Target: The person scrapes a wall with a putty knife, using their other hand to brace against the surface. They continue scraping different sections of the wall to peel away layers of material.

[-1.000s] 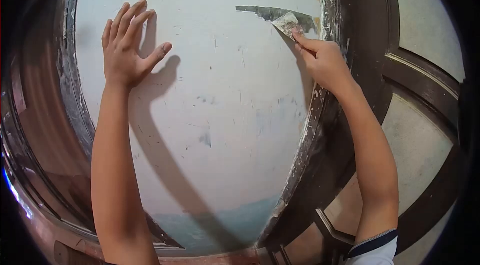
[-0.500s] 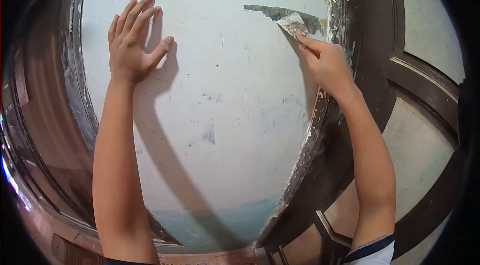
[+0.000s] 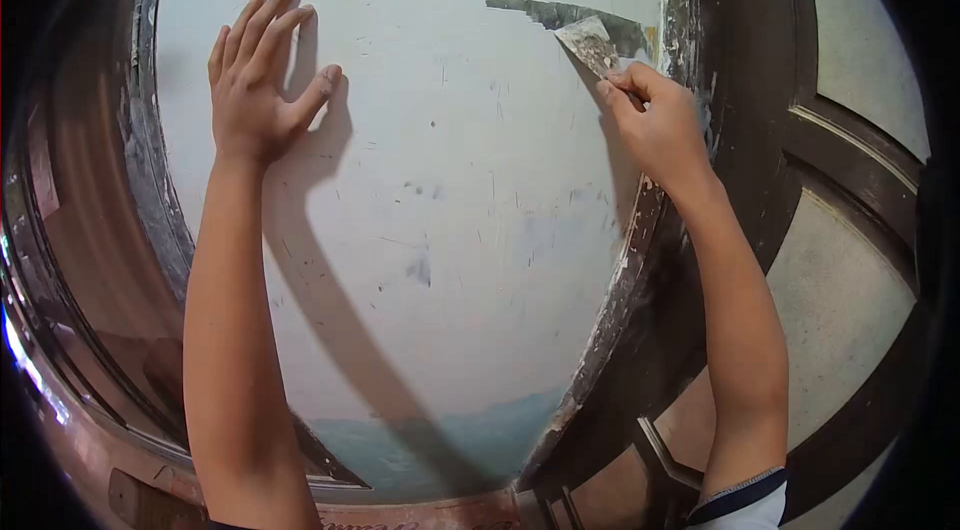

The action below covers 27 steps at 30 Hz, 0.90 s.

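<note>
A white, scratched panel [image 3: 440,230] fills the middle of the view. My left hand [image 3: 258,80] leans on its upper left part, fingers spread, holding nothing. At the upper right, my right hand [image 3: 658,120] is closed around the lower end of a scraper [image 3: 590,45]. The scraper's blade is smeared with pale residue and lies at the lower edge of a dark grey-green stripped patch [image 3: 545,13]. Most of the scraper's handle is hidden by my fingers.
A dark frame with flaking white paint [image 3: 680,30] borders the panel on the right, and a worn grey frame [image 3: 145,120] on the left. Further right stands dark panelled woodwork [image 3: 830,150]. Blue-green colour [image 3: 420,445] shows along the panel's bottom.
My right hand has shifted slightly, and its grip on the scraper is changed, with more of the blade showing. The left hand stays on the panel; the view has moved a little.
</note>
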Tool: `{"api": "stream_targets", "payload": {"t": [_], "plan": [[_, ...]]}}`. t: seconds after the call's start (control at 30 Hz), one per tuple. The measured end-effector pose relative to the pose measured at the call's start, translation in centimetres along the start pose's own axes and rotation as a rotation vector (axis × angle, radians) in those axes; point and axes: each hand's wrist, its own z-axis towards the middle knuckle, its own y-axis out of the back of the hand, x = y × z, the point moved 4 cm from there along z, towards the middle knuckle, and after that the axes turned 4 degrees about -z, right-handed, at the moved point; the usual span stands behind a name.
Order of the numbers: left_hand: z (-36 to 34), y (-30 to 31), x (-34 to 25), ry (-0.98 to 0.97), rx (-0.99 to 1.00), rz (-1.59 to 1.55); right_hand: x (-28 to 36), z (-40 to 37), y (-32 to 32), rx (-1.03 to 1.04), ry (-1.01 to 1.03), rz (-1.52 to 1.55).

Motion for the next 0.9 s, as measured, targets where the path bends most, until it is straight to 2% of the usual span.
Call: {"api": "stream_targets", "payload": {"t": [0.13, 0.2, 0.33, 0.43, 0.47, 0.57, 0.9], "plan": [[0.0, 0.1, 0.1, 0.007, 0.009, 0.010, 0.2, 0.0, 0.1, 0.039, -0.037, -0.062], [-0.1, -0.1, 0.1, -0.002, 0.001, 0.009, -0.1, 0.2, -0.3, -0.023, 0.048, 0.012], [-0.1, -0.1, 0.2, -0.007, -0.001, 0.015, 1.1, 0.0, 0.6, 0.043, -0.050, -0.066], [-0.1, -0.1, 0.0, 0.005, -0.001, 0.006, 0.7, 0.3, -0.2, -0.023, 0.023, 0.010], [-0.1, 0.0, -0.1, 0.019, 0.003, 0.004, 0.4, 0.4, -0.2, 0.023, -0.041, 0.000], [-0.1, 0.0, -0.1, 0.021, -0.002, -0.002, 0.6, 0.2, 0.0, 0.038, -0.062, -0.019], [-0.2, 0.1, 0.2, 0.024, -0.014, -0.002, 1.3, 0.2, -0.3, 0.022, -0.028, -0.061]]}}
